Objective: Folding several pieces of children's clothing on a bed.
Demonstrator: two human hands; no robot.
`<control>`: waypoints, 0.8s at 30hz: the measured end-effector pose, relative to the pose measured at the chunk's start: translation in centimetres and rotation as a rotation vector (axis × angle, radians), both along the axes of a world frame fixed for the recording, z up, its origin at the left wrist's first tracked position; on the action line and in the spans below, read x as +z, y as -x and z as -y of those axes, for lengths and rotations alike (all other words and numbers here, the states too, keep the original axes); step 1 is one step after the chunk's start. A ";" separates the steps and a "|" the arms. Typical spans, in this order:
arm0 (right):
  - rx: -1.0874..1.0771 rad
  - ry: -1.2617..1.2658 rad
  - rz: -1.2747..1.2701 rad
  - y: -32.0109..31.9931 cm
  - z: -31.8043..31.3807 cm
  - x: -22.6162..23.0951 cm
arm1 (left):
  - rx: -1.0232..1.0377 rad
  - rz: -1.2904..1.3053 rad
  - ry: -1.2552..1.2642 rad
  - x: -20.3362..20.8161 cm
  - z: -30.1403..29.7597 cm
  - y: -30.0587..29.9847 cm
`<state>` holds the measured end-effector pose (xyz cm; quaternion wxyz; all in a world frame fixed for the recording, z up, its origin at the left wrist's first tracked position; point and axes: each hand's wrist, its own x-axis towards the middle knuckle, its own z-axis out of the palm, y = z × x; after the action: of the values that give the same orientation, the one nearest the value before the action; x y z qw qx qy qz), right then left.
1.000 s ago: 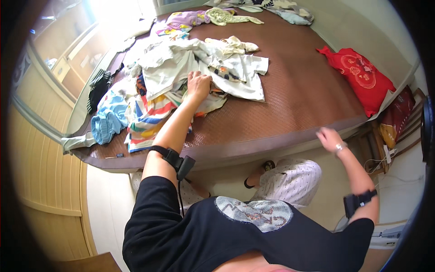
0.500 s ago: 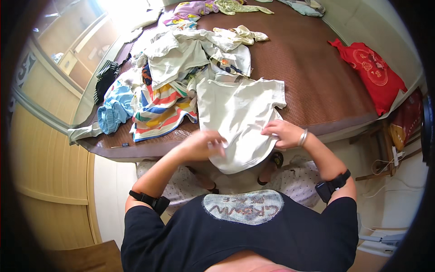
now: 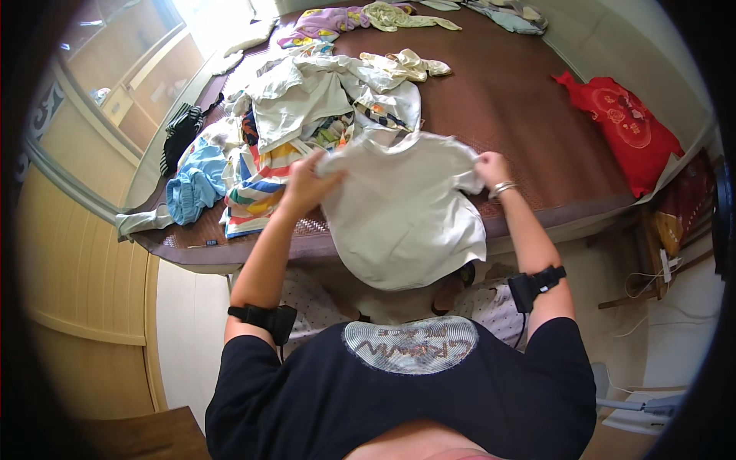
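A white short-sleeved T-shirt (image 3: 402, 211) is spread between my hands, its neckline away from me and its hem hanging over the near edge of the bed. My left hand (image 3: 310, 182) is closed on the left sleeve side. My right hand (image 3: 493, 170) pinches the end of the right sleeve. Just beyond the shirt lies a heap of clothes, with a light grey-white garment (image 3: 299, 100) on top. A striped multicoloured garment (image 3: 257, 199) and light blue shorts (image 3: 198, 184) lie to the left of my left hand.
The bed has a brown woven mat (image 3: 506, 100). A red bag (image 3: 625, 130) lies at its right side. A purple garment (image 3: 326, 24) and a pale green one (image 3: 399, 17) rest at the far end. Wooden cabinet doors (image 3: 84, 291) stand at the left.
Both hands have moved from the lower part of the T-shirt up to its sleeves and taken hold there. The shirt is now stretched wider and flatter.
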<state>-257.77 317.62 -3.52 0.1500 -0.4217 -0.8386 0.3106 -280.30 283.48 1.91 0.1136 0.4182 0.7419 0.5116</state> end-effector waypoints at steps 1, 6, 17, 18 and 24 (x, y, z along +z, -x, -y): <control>-0.048 -0.007 0.032 -1.4 -0.7 1.2 | 0.142 -0.003 0.090 0.2 0.6 1.0; 0.031 -0.129 0.278 -4.4 -0.7 1.6 | 0.079 -0.140 0.523 -1.9 2.1 3.0; 0.397 -0.159 0.168 0.4 1.2 1.4 | -0.035 -0.448 0.782 -3.3 -4.9 -0.9; 0.434 -0.151 0.411 0.6 1.4 2.4 | -0.043 -0.449 0.781 -2.4 -5.1 -0.5; 0.124 -0.471 -0.829 -0.5 -1.7 15.3 | 0.378 -0.768 -0.459 10.1 -3.1 2.2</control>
<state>-257.25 319.35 11.73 0.5445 -0.1662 -0.7790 0.2627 -282.53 286.58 11.97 -0.3584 0.4490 0.6612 0.4824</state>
